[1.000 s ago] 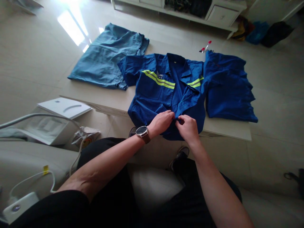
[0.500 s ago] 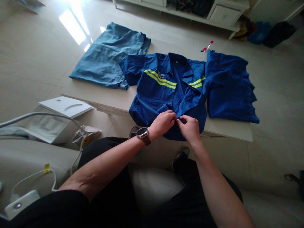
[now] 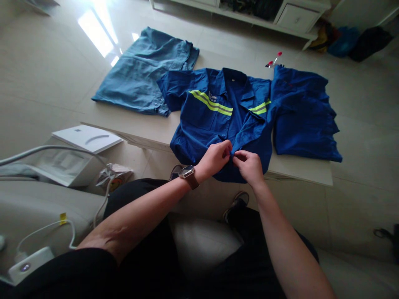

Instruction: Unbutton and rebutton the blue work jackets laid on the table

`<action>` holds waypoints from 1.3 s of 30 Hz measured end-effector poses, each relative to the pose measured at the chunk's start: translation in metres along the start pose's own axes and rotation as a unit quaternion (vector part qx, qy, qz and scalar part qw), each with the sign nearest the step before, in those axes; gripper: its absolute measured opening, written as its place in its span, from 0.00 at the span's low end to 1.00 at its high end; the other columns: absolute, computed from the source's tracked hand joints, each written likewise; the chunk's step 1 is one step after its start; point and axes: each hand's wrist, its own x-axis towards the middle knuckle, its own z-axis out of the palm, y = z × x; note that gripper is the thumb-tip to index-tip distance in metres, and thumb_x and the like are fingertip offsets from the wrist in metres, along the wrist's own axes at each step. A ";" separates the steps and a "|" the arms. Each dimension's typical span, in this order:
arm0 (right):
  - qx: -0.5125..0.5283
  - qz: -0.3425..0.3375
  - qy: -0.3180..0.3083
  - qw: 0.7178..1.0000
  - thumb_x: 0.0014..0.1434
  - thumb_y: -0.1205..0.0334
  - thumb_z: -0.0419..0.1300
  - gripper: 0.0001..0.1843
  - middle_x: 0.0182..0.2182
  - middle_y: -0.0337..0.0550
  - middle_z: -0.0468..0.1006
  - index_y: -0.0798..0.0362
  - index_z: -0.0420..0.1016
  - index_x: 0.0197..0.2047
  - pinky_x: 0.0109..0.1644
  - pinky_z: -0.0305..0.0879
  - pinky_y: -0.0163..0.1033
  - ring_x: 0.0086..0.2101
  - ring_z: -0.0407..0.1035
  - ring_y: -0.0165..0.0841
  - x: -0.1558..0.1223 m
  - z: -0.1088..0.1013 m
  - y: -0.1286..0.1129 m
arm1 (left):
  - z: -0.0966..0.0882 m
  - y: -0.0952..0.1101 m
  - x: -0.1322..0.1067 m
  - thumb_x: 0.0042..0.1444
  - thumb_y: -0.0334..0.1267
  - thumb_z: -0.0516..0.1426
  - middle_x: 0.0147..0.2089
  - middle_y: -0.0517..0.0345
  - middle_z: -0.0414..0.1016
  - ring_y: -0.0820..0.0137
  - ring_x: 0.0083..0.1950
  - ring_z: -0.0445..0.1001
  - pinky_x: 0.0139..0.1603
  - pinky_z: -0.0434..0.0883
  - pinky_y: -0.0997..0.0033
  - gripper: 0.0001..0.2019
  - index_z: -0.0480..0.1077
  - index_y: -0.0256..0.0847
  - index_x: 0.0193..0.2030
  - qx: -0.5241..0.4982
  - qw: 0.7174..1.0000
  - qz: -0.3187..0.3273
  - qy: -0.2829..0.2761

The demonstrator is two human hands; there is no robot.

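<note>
A blue short-sleeved work shirt (image 3: 202, 120) with yellow and grey reflective stripes lies front up, collar away from me. Its upper front hangs open, and two buttons show along one front edge. My left hand (image 3: 218, 155), with a watch on the wrist, pinches the front edge low on the shirt. Right beside it, my right hand (image 3: 249, 165) pinches the opposite edge, thumb and forefinger together. The fingertips of both hands nearly meet; whether a button is between them is hidden.
The shirt rests on a low white table (image 3: 311, 172). Light blue folded clothing (image 3: 140, 74) lies at its left, dark blue clothing (image 3: 305, 116) at its right. Red-capped bottles (image 3: 274, 60) stand behind. A white box (image 3: 87, 139) and a grey cable (image 3: 62, 148) are at left.
My left hand's fingers have curled and shifted slightly at the shirt's front edge. My right hand keeps its pinch almost in place. The clothes lie as before.
</note>
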 end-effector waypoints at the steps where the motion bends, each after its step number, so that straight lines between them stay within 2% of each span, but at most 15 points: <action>1: -0.018 -0.014 0.008 1.000 0.52 0.55 0.64 0.12 0.28 0.44 0.82 0.54 0.83 0.35 0.37 0.69 0.42 0.29 0.74 0.38 -0.001 0.000 -0.002 | 0.001 0.000 0.000 0.53 0.21 0.58 0.32 0.62 0.74 0.74 0.34 0.74 0.37 0.70 0.76 0.11 0.72 0.38 0.40 -0.030 0.999 -0.014 0.004; 5: -0.080 -0.091 0.039 0.992 0.57 0.58 0.62 0.09 0.29 0.45 0.81 0.53 0.81 0.34 0.37 0.66 0.41 0.29 0.72 0.37 -0.004 0.003 -0.011 | 0.004 -0.006 0.000 0.53 0.31 0.67 0.33 0.60 0.77 0.73 0.35 0.77 0.36 0.72 0.76 0.11 0.72 0.38 0.41 -0.126 0.987 -0.089 0.035; 8: -0.121 -0.141 0.049 0.981 0.61 0.61 0.59 0.09 0.31 0.46 0.79 0.53 0.79 0.33 0.38 0.65 0.41 0.30 0.71 0.37 -0.006 0.006 -0.015 | 0.007 -0.011 0.001 0.51 0.35 0.70 0.33 0.59 0.78 0.73 0.35 0.77 0.36 0.72 0.76 0.13 0.73 0.37 0.39 -0.148 0.979 -0.128 0.058; 11: -0.143 -0.160 0.056 0.975 0.62 0.64 0.58 0.09 0.32 0.46 0.79 0.52 0.78 0.33 0.39 0.65 0.42 0.32 0.72 0.38 -0.007 0.008 -0.015 | 0.008 -0.009 0.001 0.55 0.35 0.68 0.33 0.58 0.79 0.73 0.35 0.76 0.36 0.71 0.75 0.07 0.74 0.37 0.36 -0.117 0.985 -0.119 0.054; 14: -0.150 -0.168 0.058 0.973 0.62 0.65 0.58 0.08 0.33 0.46 0.79 0.51 0.78 0.33 0.40 0.64 0.42 0.33 0.72 0.38 -0.007 0.008 -0.013 | 0.009 -0.002 -0.001 0.59 0.29 0.62 0.34 0.57 0.78 0.72 0.35 0.74 0.38 0.70 0.73 0.02 0.74 0.37 0.34 -0.029 0.993 -0.093 0.060; 18: -0.156 -0.159 0.060 0.973 0.62 0.63 0.59 0.08 0.31 0.46 0.79 0.51 0.77 0.31 0.39 0.63 0.42 0.31 0.70 0.37 -0.008 0.007 -0.018 | 0.007 0.005 -0.001 0.58 0.25 0.60 0.35 0.57 0.77 0.71 0.37 0.73 0.41 0.69 0.71 0.06 0.72 0.38 0.33 0.047 0.993 -0.086 0.067; 22: -0.108 -0.129 0.077 0.983 0.60 0.60 0.61 0.08 0.30 0.44 0.77 0.51 0.75 0.29 0.37 0.62 0.42 0.30 0.68 0.36 -0.007 0.005 -0.022 | 0.003 0.007 0.002 0.62 0.28 0.59 0.31 0.59 0.75 0.71 0.34 0.71 0.37 0.67 0.71 0.06 0.70 0.38 0.33 0.010 0.989 -0.143 0.039; 24: -0.048 -0.081 0.084 0.992 0.57 0.56 0.62 0.09 0.28 0.43 0.76 0.51 0.76 0.30 0.35 0.61 0.41 0.28 0.67 0.35 -0.005 0.007 -0.019 | 0.001 0.008 0.002 0.63 0.29 0.58 0.30 0.60 0.75 0.71 0.33 0.71 0.36 0.66 0.72 0.07 0.70 0.38 0.33 -0.003 0.988 -0.152 0.023; 27: 0.077 0.025 0.077 0.994 0.50 0.49 0.66 0.13 0.24 0.39 0.73 0.51 0.77 0.30 0.31 0.58 0.39 0.26 0.63 0.32 -0.001 0.012 -0.011 | 0.001 0.007 0.001 0.59 0.27 0.59 0.30 0.61 0.75 0.72 0.32 0.71 0.35 0.65 0.73 0.04 0.71 0.38 0.34 0.009 0.992 -0.127 0.012; 29: 0.144 0.078 0.050 0.985 0.47 0.46 0.66 0.17 0.22 0.37 0.71 0.51 0.75 0.29 0.29 0.56 0.37 0.24 0.60 0.31 0.002 0.015 -0.005 | 0.002 0.004 0.000 0.55 0.24 0.59 0.30 0.61 0.75 0.73 0.32 0.70 0.35 0.65 0.74 0.06 0.71 0.38 0.34 0.021 0.994 -0.110 0.007; 31: 0.157 0.102 0.010 0.982 0.48 0.41 0.65 0.20 0.21 0.36 0.68 0.51 0.73 0.26 0.27 0.55 0.37 0.23 0.59 0.30 0.003 0.014 -0.002 | 0.003 0.001 -0.001 0.52 0.21 0.59 0.30 0.62 0.75 0.74 0.31 0.70 0.35 0.65 0.75 0.08 0.72 0.38 0.34 0.019 0.995 -0.099 -0.003; 34: 0.070 0.075 -0.023 0.994 0.51 0.39 0.63 0.21 0.20 0.37 0.68 0.50 0.73 0.26 0.29 0.57 0.39 0.23 0.61 0.32 0.005 0.009 0.000 | 0.004 -0.004 -0.001 0.51 0.20 0.59 0.30 0.62 0.75 0.75 0.31 0.72 0.34 0.66 0.76 0.09 0.73 0.37 0.35 -0.001 0.994 -0.110 -0.013; 37: -0.037 -0.007 0.031 0.999 0.55 0.42 0.62 0.20 0.27 0.44 0.75 0.50 0.74 0.27 0.38 0.64 0.42 0.30 0.68 0.36 0.007 0.005 0.002 | 0.003 -0.005 -0.001 0.51 0.22 0.60 0.29 0.62 0.76 0.74 0.31 0.73 0.33 0.67 0.76 0.08 0.74 0.37 0.34 -0.028 0.990 -0.131 -0.033; 39: -0.054 -0.032 0.072 0.995 0.58 0.41 0.60 0.21 0.33 0.47 0.78 0.51 0.74 0.28 0.44 0.66 0.43 0.35 0.70 0.38 0.009 0.005 0.004 | 0.002 -0.004 -0.001 0.50 0.22 0.60 0.28 0.61 0.76 0.74 0.31 0.74 0.32 0.67 0.76 0.07 0.75 0.37 0.33 -0.038 0.988 -0.135 -0.059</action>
